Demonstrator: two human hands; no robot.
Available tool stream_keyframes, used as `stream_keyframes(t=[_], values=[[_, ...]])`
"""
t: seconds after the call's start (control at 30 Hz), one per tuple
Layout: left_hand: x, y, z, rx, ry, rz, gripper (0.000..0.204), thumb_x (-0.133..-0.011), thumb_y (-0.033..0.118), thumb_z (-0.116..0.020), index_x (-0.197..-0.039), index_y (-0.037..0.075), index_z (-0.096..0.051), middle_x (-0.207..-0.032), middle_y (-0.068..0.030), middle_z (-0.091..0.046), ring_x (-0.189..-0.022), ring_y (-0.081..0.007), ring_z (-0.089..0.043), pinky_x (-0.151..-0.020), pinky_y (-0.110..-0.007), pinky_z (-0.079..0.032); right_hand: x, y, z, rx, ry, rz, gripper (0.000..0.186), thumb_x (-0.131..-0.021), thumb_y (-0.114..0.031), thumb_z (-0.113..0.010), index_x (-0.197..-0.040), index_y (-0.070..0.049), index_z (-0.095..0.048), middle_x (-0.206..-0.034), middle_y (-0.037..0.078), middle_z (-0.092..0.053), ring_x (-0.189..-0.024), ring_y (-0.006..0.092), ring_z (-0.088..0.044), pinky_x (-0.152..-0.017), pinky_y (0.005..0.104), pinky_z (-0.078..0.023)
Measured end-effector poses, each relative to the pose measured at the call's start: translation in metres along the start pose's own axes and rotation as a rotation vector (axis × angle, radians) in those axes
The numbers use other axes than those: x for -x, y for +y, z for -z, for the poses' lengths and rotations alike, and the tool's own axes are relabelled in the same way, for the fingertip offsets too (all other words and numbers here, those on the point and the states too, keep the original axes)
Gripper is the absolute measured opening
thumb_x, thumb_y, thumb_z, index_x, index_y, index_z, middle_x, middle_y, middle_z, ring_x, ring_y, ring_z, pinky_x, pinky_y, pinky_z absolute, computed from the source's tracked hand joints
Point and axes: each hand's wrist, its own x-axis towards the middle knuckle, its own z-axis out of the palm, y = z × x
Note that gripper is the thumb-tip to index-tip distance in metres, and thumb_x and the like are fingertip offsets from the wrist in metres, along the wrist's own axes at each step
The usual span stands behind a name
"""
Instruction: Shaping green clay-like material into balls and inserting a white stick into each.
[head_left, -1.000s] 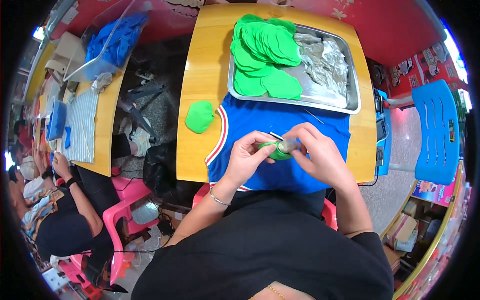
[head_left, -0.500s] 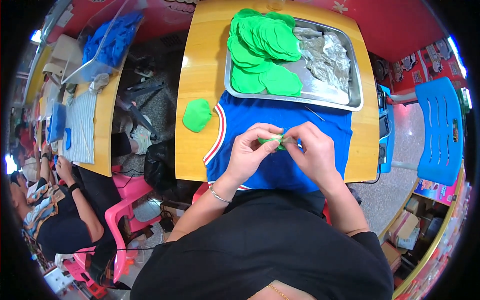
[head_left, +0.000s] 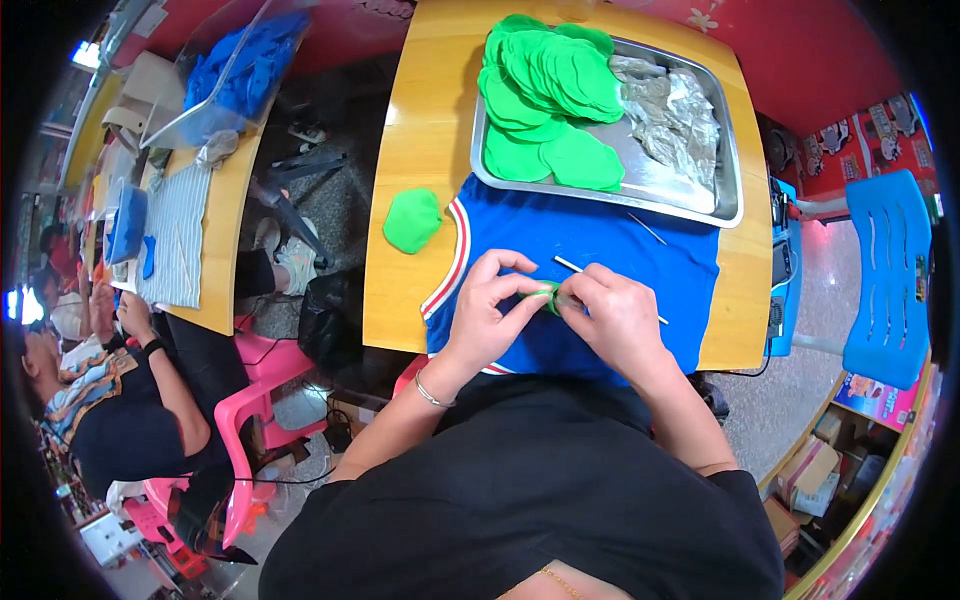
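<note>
Between your two sets of fingers sits the small green piece [head_left: 549, 297], up above the blue cloth garment [head_left: 510, 232] and mostly covered by your fingertips. Only a sliver of it shows, so you cannot read its long axis from here. Your left hand [head_left: 488, 308] has thumb and forefinger pinching it from its left side; your right hand [head_left: 620, 312] closes thumb and forefinger on it from its right. Neither hand is clearly nearer: both sets of fingertips meet at the piece, almost touching each other across it.

Behind your right fingers runs a thin white stick [head_left: 567, 264], slanting from beyond the fingertips on the far left down to the near right, where its other end pokes out past your knuckles. Whether you grip it or it merely lies on the garment, you cannot tell.

Farther out past your right fingers, a slim metal tool [head_left: 647, 228] lies on the garment. Beyond both hands stands the metal tray [head_left: 655, 182], with overlapping green discs [head_left: 555, 80] at its left and crumpled, greyish plastic [head_left: 690, 120] at its right. Left of your left fingers and slightly farther away, one loose green disc [head_left: 411, 221] lies flat on the bare tabletop [head_left: 405, 305].
</note>
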Motion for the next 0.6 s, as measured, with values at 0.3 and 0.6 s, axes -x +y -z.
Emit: stream_keyframes(t=[0.3, 0.6], values=[[0.012, -0.007, 0.013, -0.074, 0.023, -0.081, 0.011, -0.078, -0.005, -0.062, -0.089, -0.002, -0.062, -0.094, -0.0121, -0.059, -0.084, -0.0182, -0.061, -0.071, -0.025, -0.05, -0.006, -0.004, -0.012, -0.185, 0.09, 0.073, 0.01, -0.072, -0.011, -0.066, -0.077, -0.008, -0.059, -0.073, 0.006, -0.059, -0.064, 0.0227, -0.059, -0.056, 0.0329, -0.048], [0.015, -0.026, 0.012, 0.306, -0.084, 0.098, 0.006, -0.085, -0.006, -0.052, -0.089, -0.003, -0.055, -0.105, -0.0115, -0.054, -0.092, -0.0158, -0.058, -0.08, -0.027, -0.05, -0.017, -0.015, -0.02, 0.056, 0.116, 0.129, 0.013, -0.068, -0.012, -0.066, -0.074, -0.009, -0.056, -0.071, 0.004, -0.054, -0.066, 0.0208, -0.057, -0.055, 0.0325, -0.047]])
